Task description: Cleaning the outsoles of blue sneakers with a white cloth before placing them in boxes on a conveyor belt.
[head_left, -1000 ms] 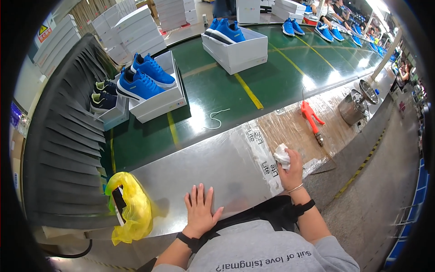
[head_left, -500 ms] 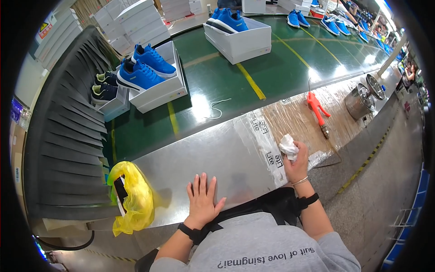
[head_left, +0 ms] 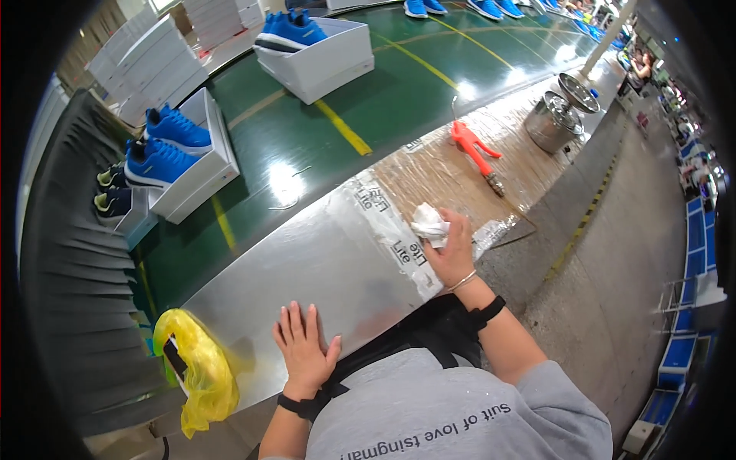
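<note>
My left hand (head_left: 307,349) lies flat on the bare metal tabletop (head_left: 314,253), fingers spread and nothing under the palm that I can see. Farther right, my right hand (head_left: 454,249) pinches a crumpled white cloth (head_left: 429,224), resting by the edge of the taped, film-covered cardboard (head_left: 429,165). Beyond that hand, a red air blow gun (head_left: 474,149) lies on the cardboard with its hose fitting toward me. Left of my left hand, a yellow plastic bag (head_left: 201,368) sits at the table's end, with something dark and white partly inside.
Past the table runs a green conveyor belt (head_left: 264,138) bearing blue sneakers (head_left: 165,157) in an open white box (head_left: 203,172) and another white box (head_left: 322,69) of sneakers. A metal pot (head_left: 552,123) stands at the far right. Black strip curtains (head_left: 69,307) hang at left.
The view has turned to the right, so the scene shifts left. My left hand stays flat on the table; my right hand still holds the white cloth in about the same place.
</note>
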### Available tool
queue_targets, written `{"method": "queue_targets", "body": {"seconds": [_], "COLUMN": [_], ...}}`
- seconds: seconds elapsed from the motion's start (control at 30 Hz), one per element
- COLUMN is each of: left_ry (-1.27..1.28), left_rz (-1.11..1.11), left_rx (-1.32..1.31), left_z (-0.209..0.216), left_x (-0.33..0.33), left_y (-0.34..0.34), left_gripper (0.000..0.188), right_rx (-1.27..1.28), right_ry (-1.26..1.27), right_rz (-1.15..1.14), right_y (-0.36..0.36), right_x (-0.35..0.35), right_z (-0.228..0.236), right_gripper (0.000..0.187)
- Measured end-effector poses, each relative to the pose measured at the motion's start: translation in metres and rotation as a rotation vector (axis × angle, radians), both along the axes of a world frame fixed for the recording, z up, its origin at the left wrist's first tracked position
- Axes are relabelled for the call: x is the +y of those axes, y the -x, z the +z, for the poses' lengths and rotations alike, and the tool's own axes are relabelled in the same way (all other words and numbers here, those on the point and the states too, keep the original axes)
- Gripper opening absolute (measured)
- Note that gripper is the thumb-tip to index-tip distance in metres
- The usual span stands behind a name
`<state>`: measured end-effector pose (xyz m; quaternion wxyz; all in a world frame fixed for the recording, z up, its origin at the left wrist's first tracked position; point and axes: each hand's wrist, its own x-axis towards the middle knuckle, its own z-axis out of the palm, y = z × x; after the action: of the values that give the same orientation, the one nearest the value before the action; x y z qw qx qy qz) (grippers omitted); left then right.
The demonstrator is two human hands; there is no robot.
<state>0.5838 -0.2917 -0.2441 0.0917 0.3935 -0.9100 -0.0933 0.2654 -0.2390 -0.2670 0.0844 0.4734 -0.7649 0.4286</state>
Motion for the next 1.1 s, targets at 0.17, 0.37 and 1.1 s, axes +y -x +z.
{"method": "queue_targets", "body": {"seconds": [0.17,0.37,1.1], "left_ry": [0.03,0.018,-0.355], "left_rz": [-0.016,-0.008,0.295], "left_rx": [0.0,-0.019,0.527], "left_z": [-0.002,0.0,0.035], "left_x": [-0.001,-0.001,-0.233], "left_y": [0.001,0.0,0.059], "left_gripper": [0.07,0.071,0.018], "right_rx": [-0.084,-0.067,-0.099], "right_ry": [-0.003,0.001,-0.052], "right_rz": [0.037,0.062,0.041], "right_y": [0.0,0.001,0.005], "right_x": [0.003,0.001,0.003], "right_z": [0.005,0.003,0.013], "right_gripper": [0.057,0.056,0.053]}}
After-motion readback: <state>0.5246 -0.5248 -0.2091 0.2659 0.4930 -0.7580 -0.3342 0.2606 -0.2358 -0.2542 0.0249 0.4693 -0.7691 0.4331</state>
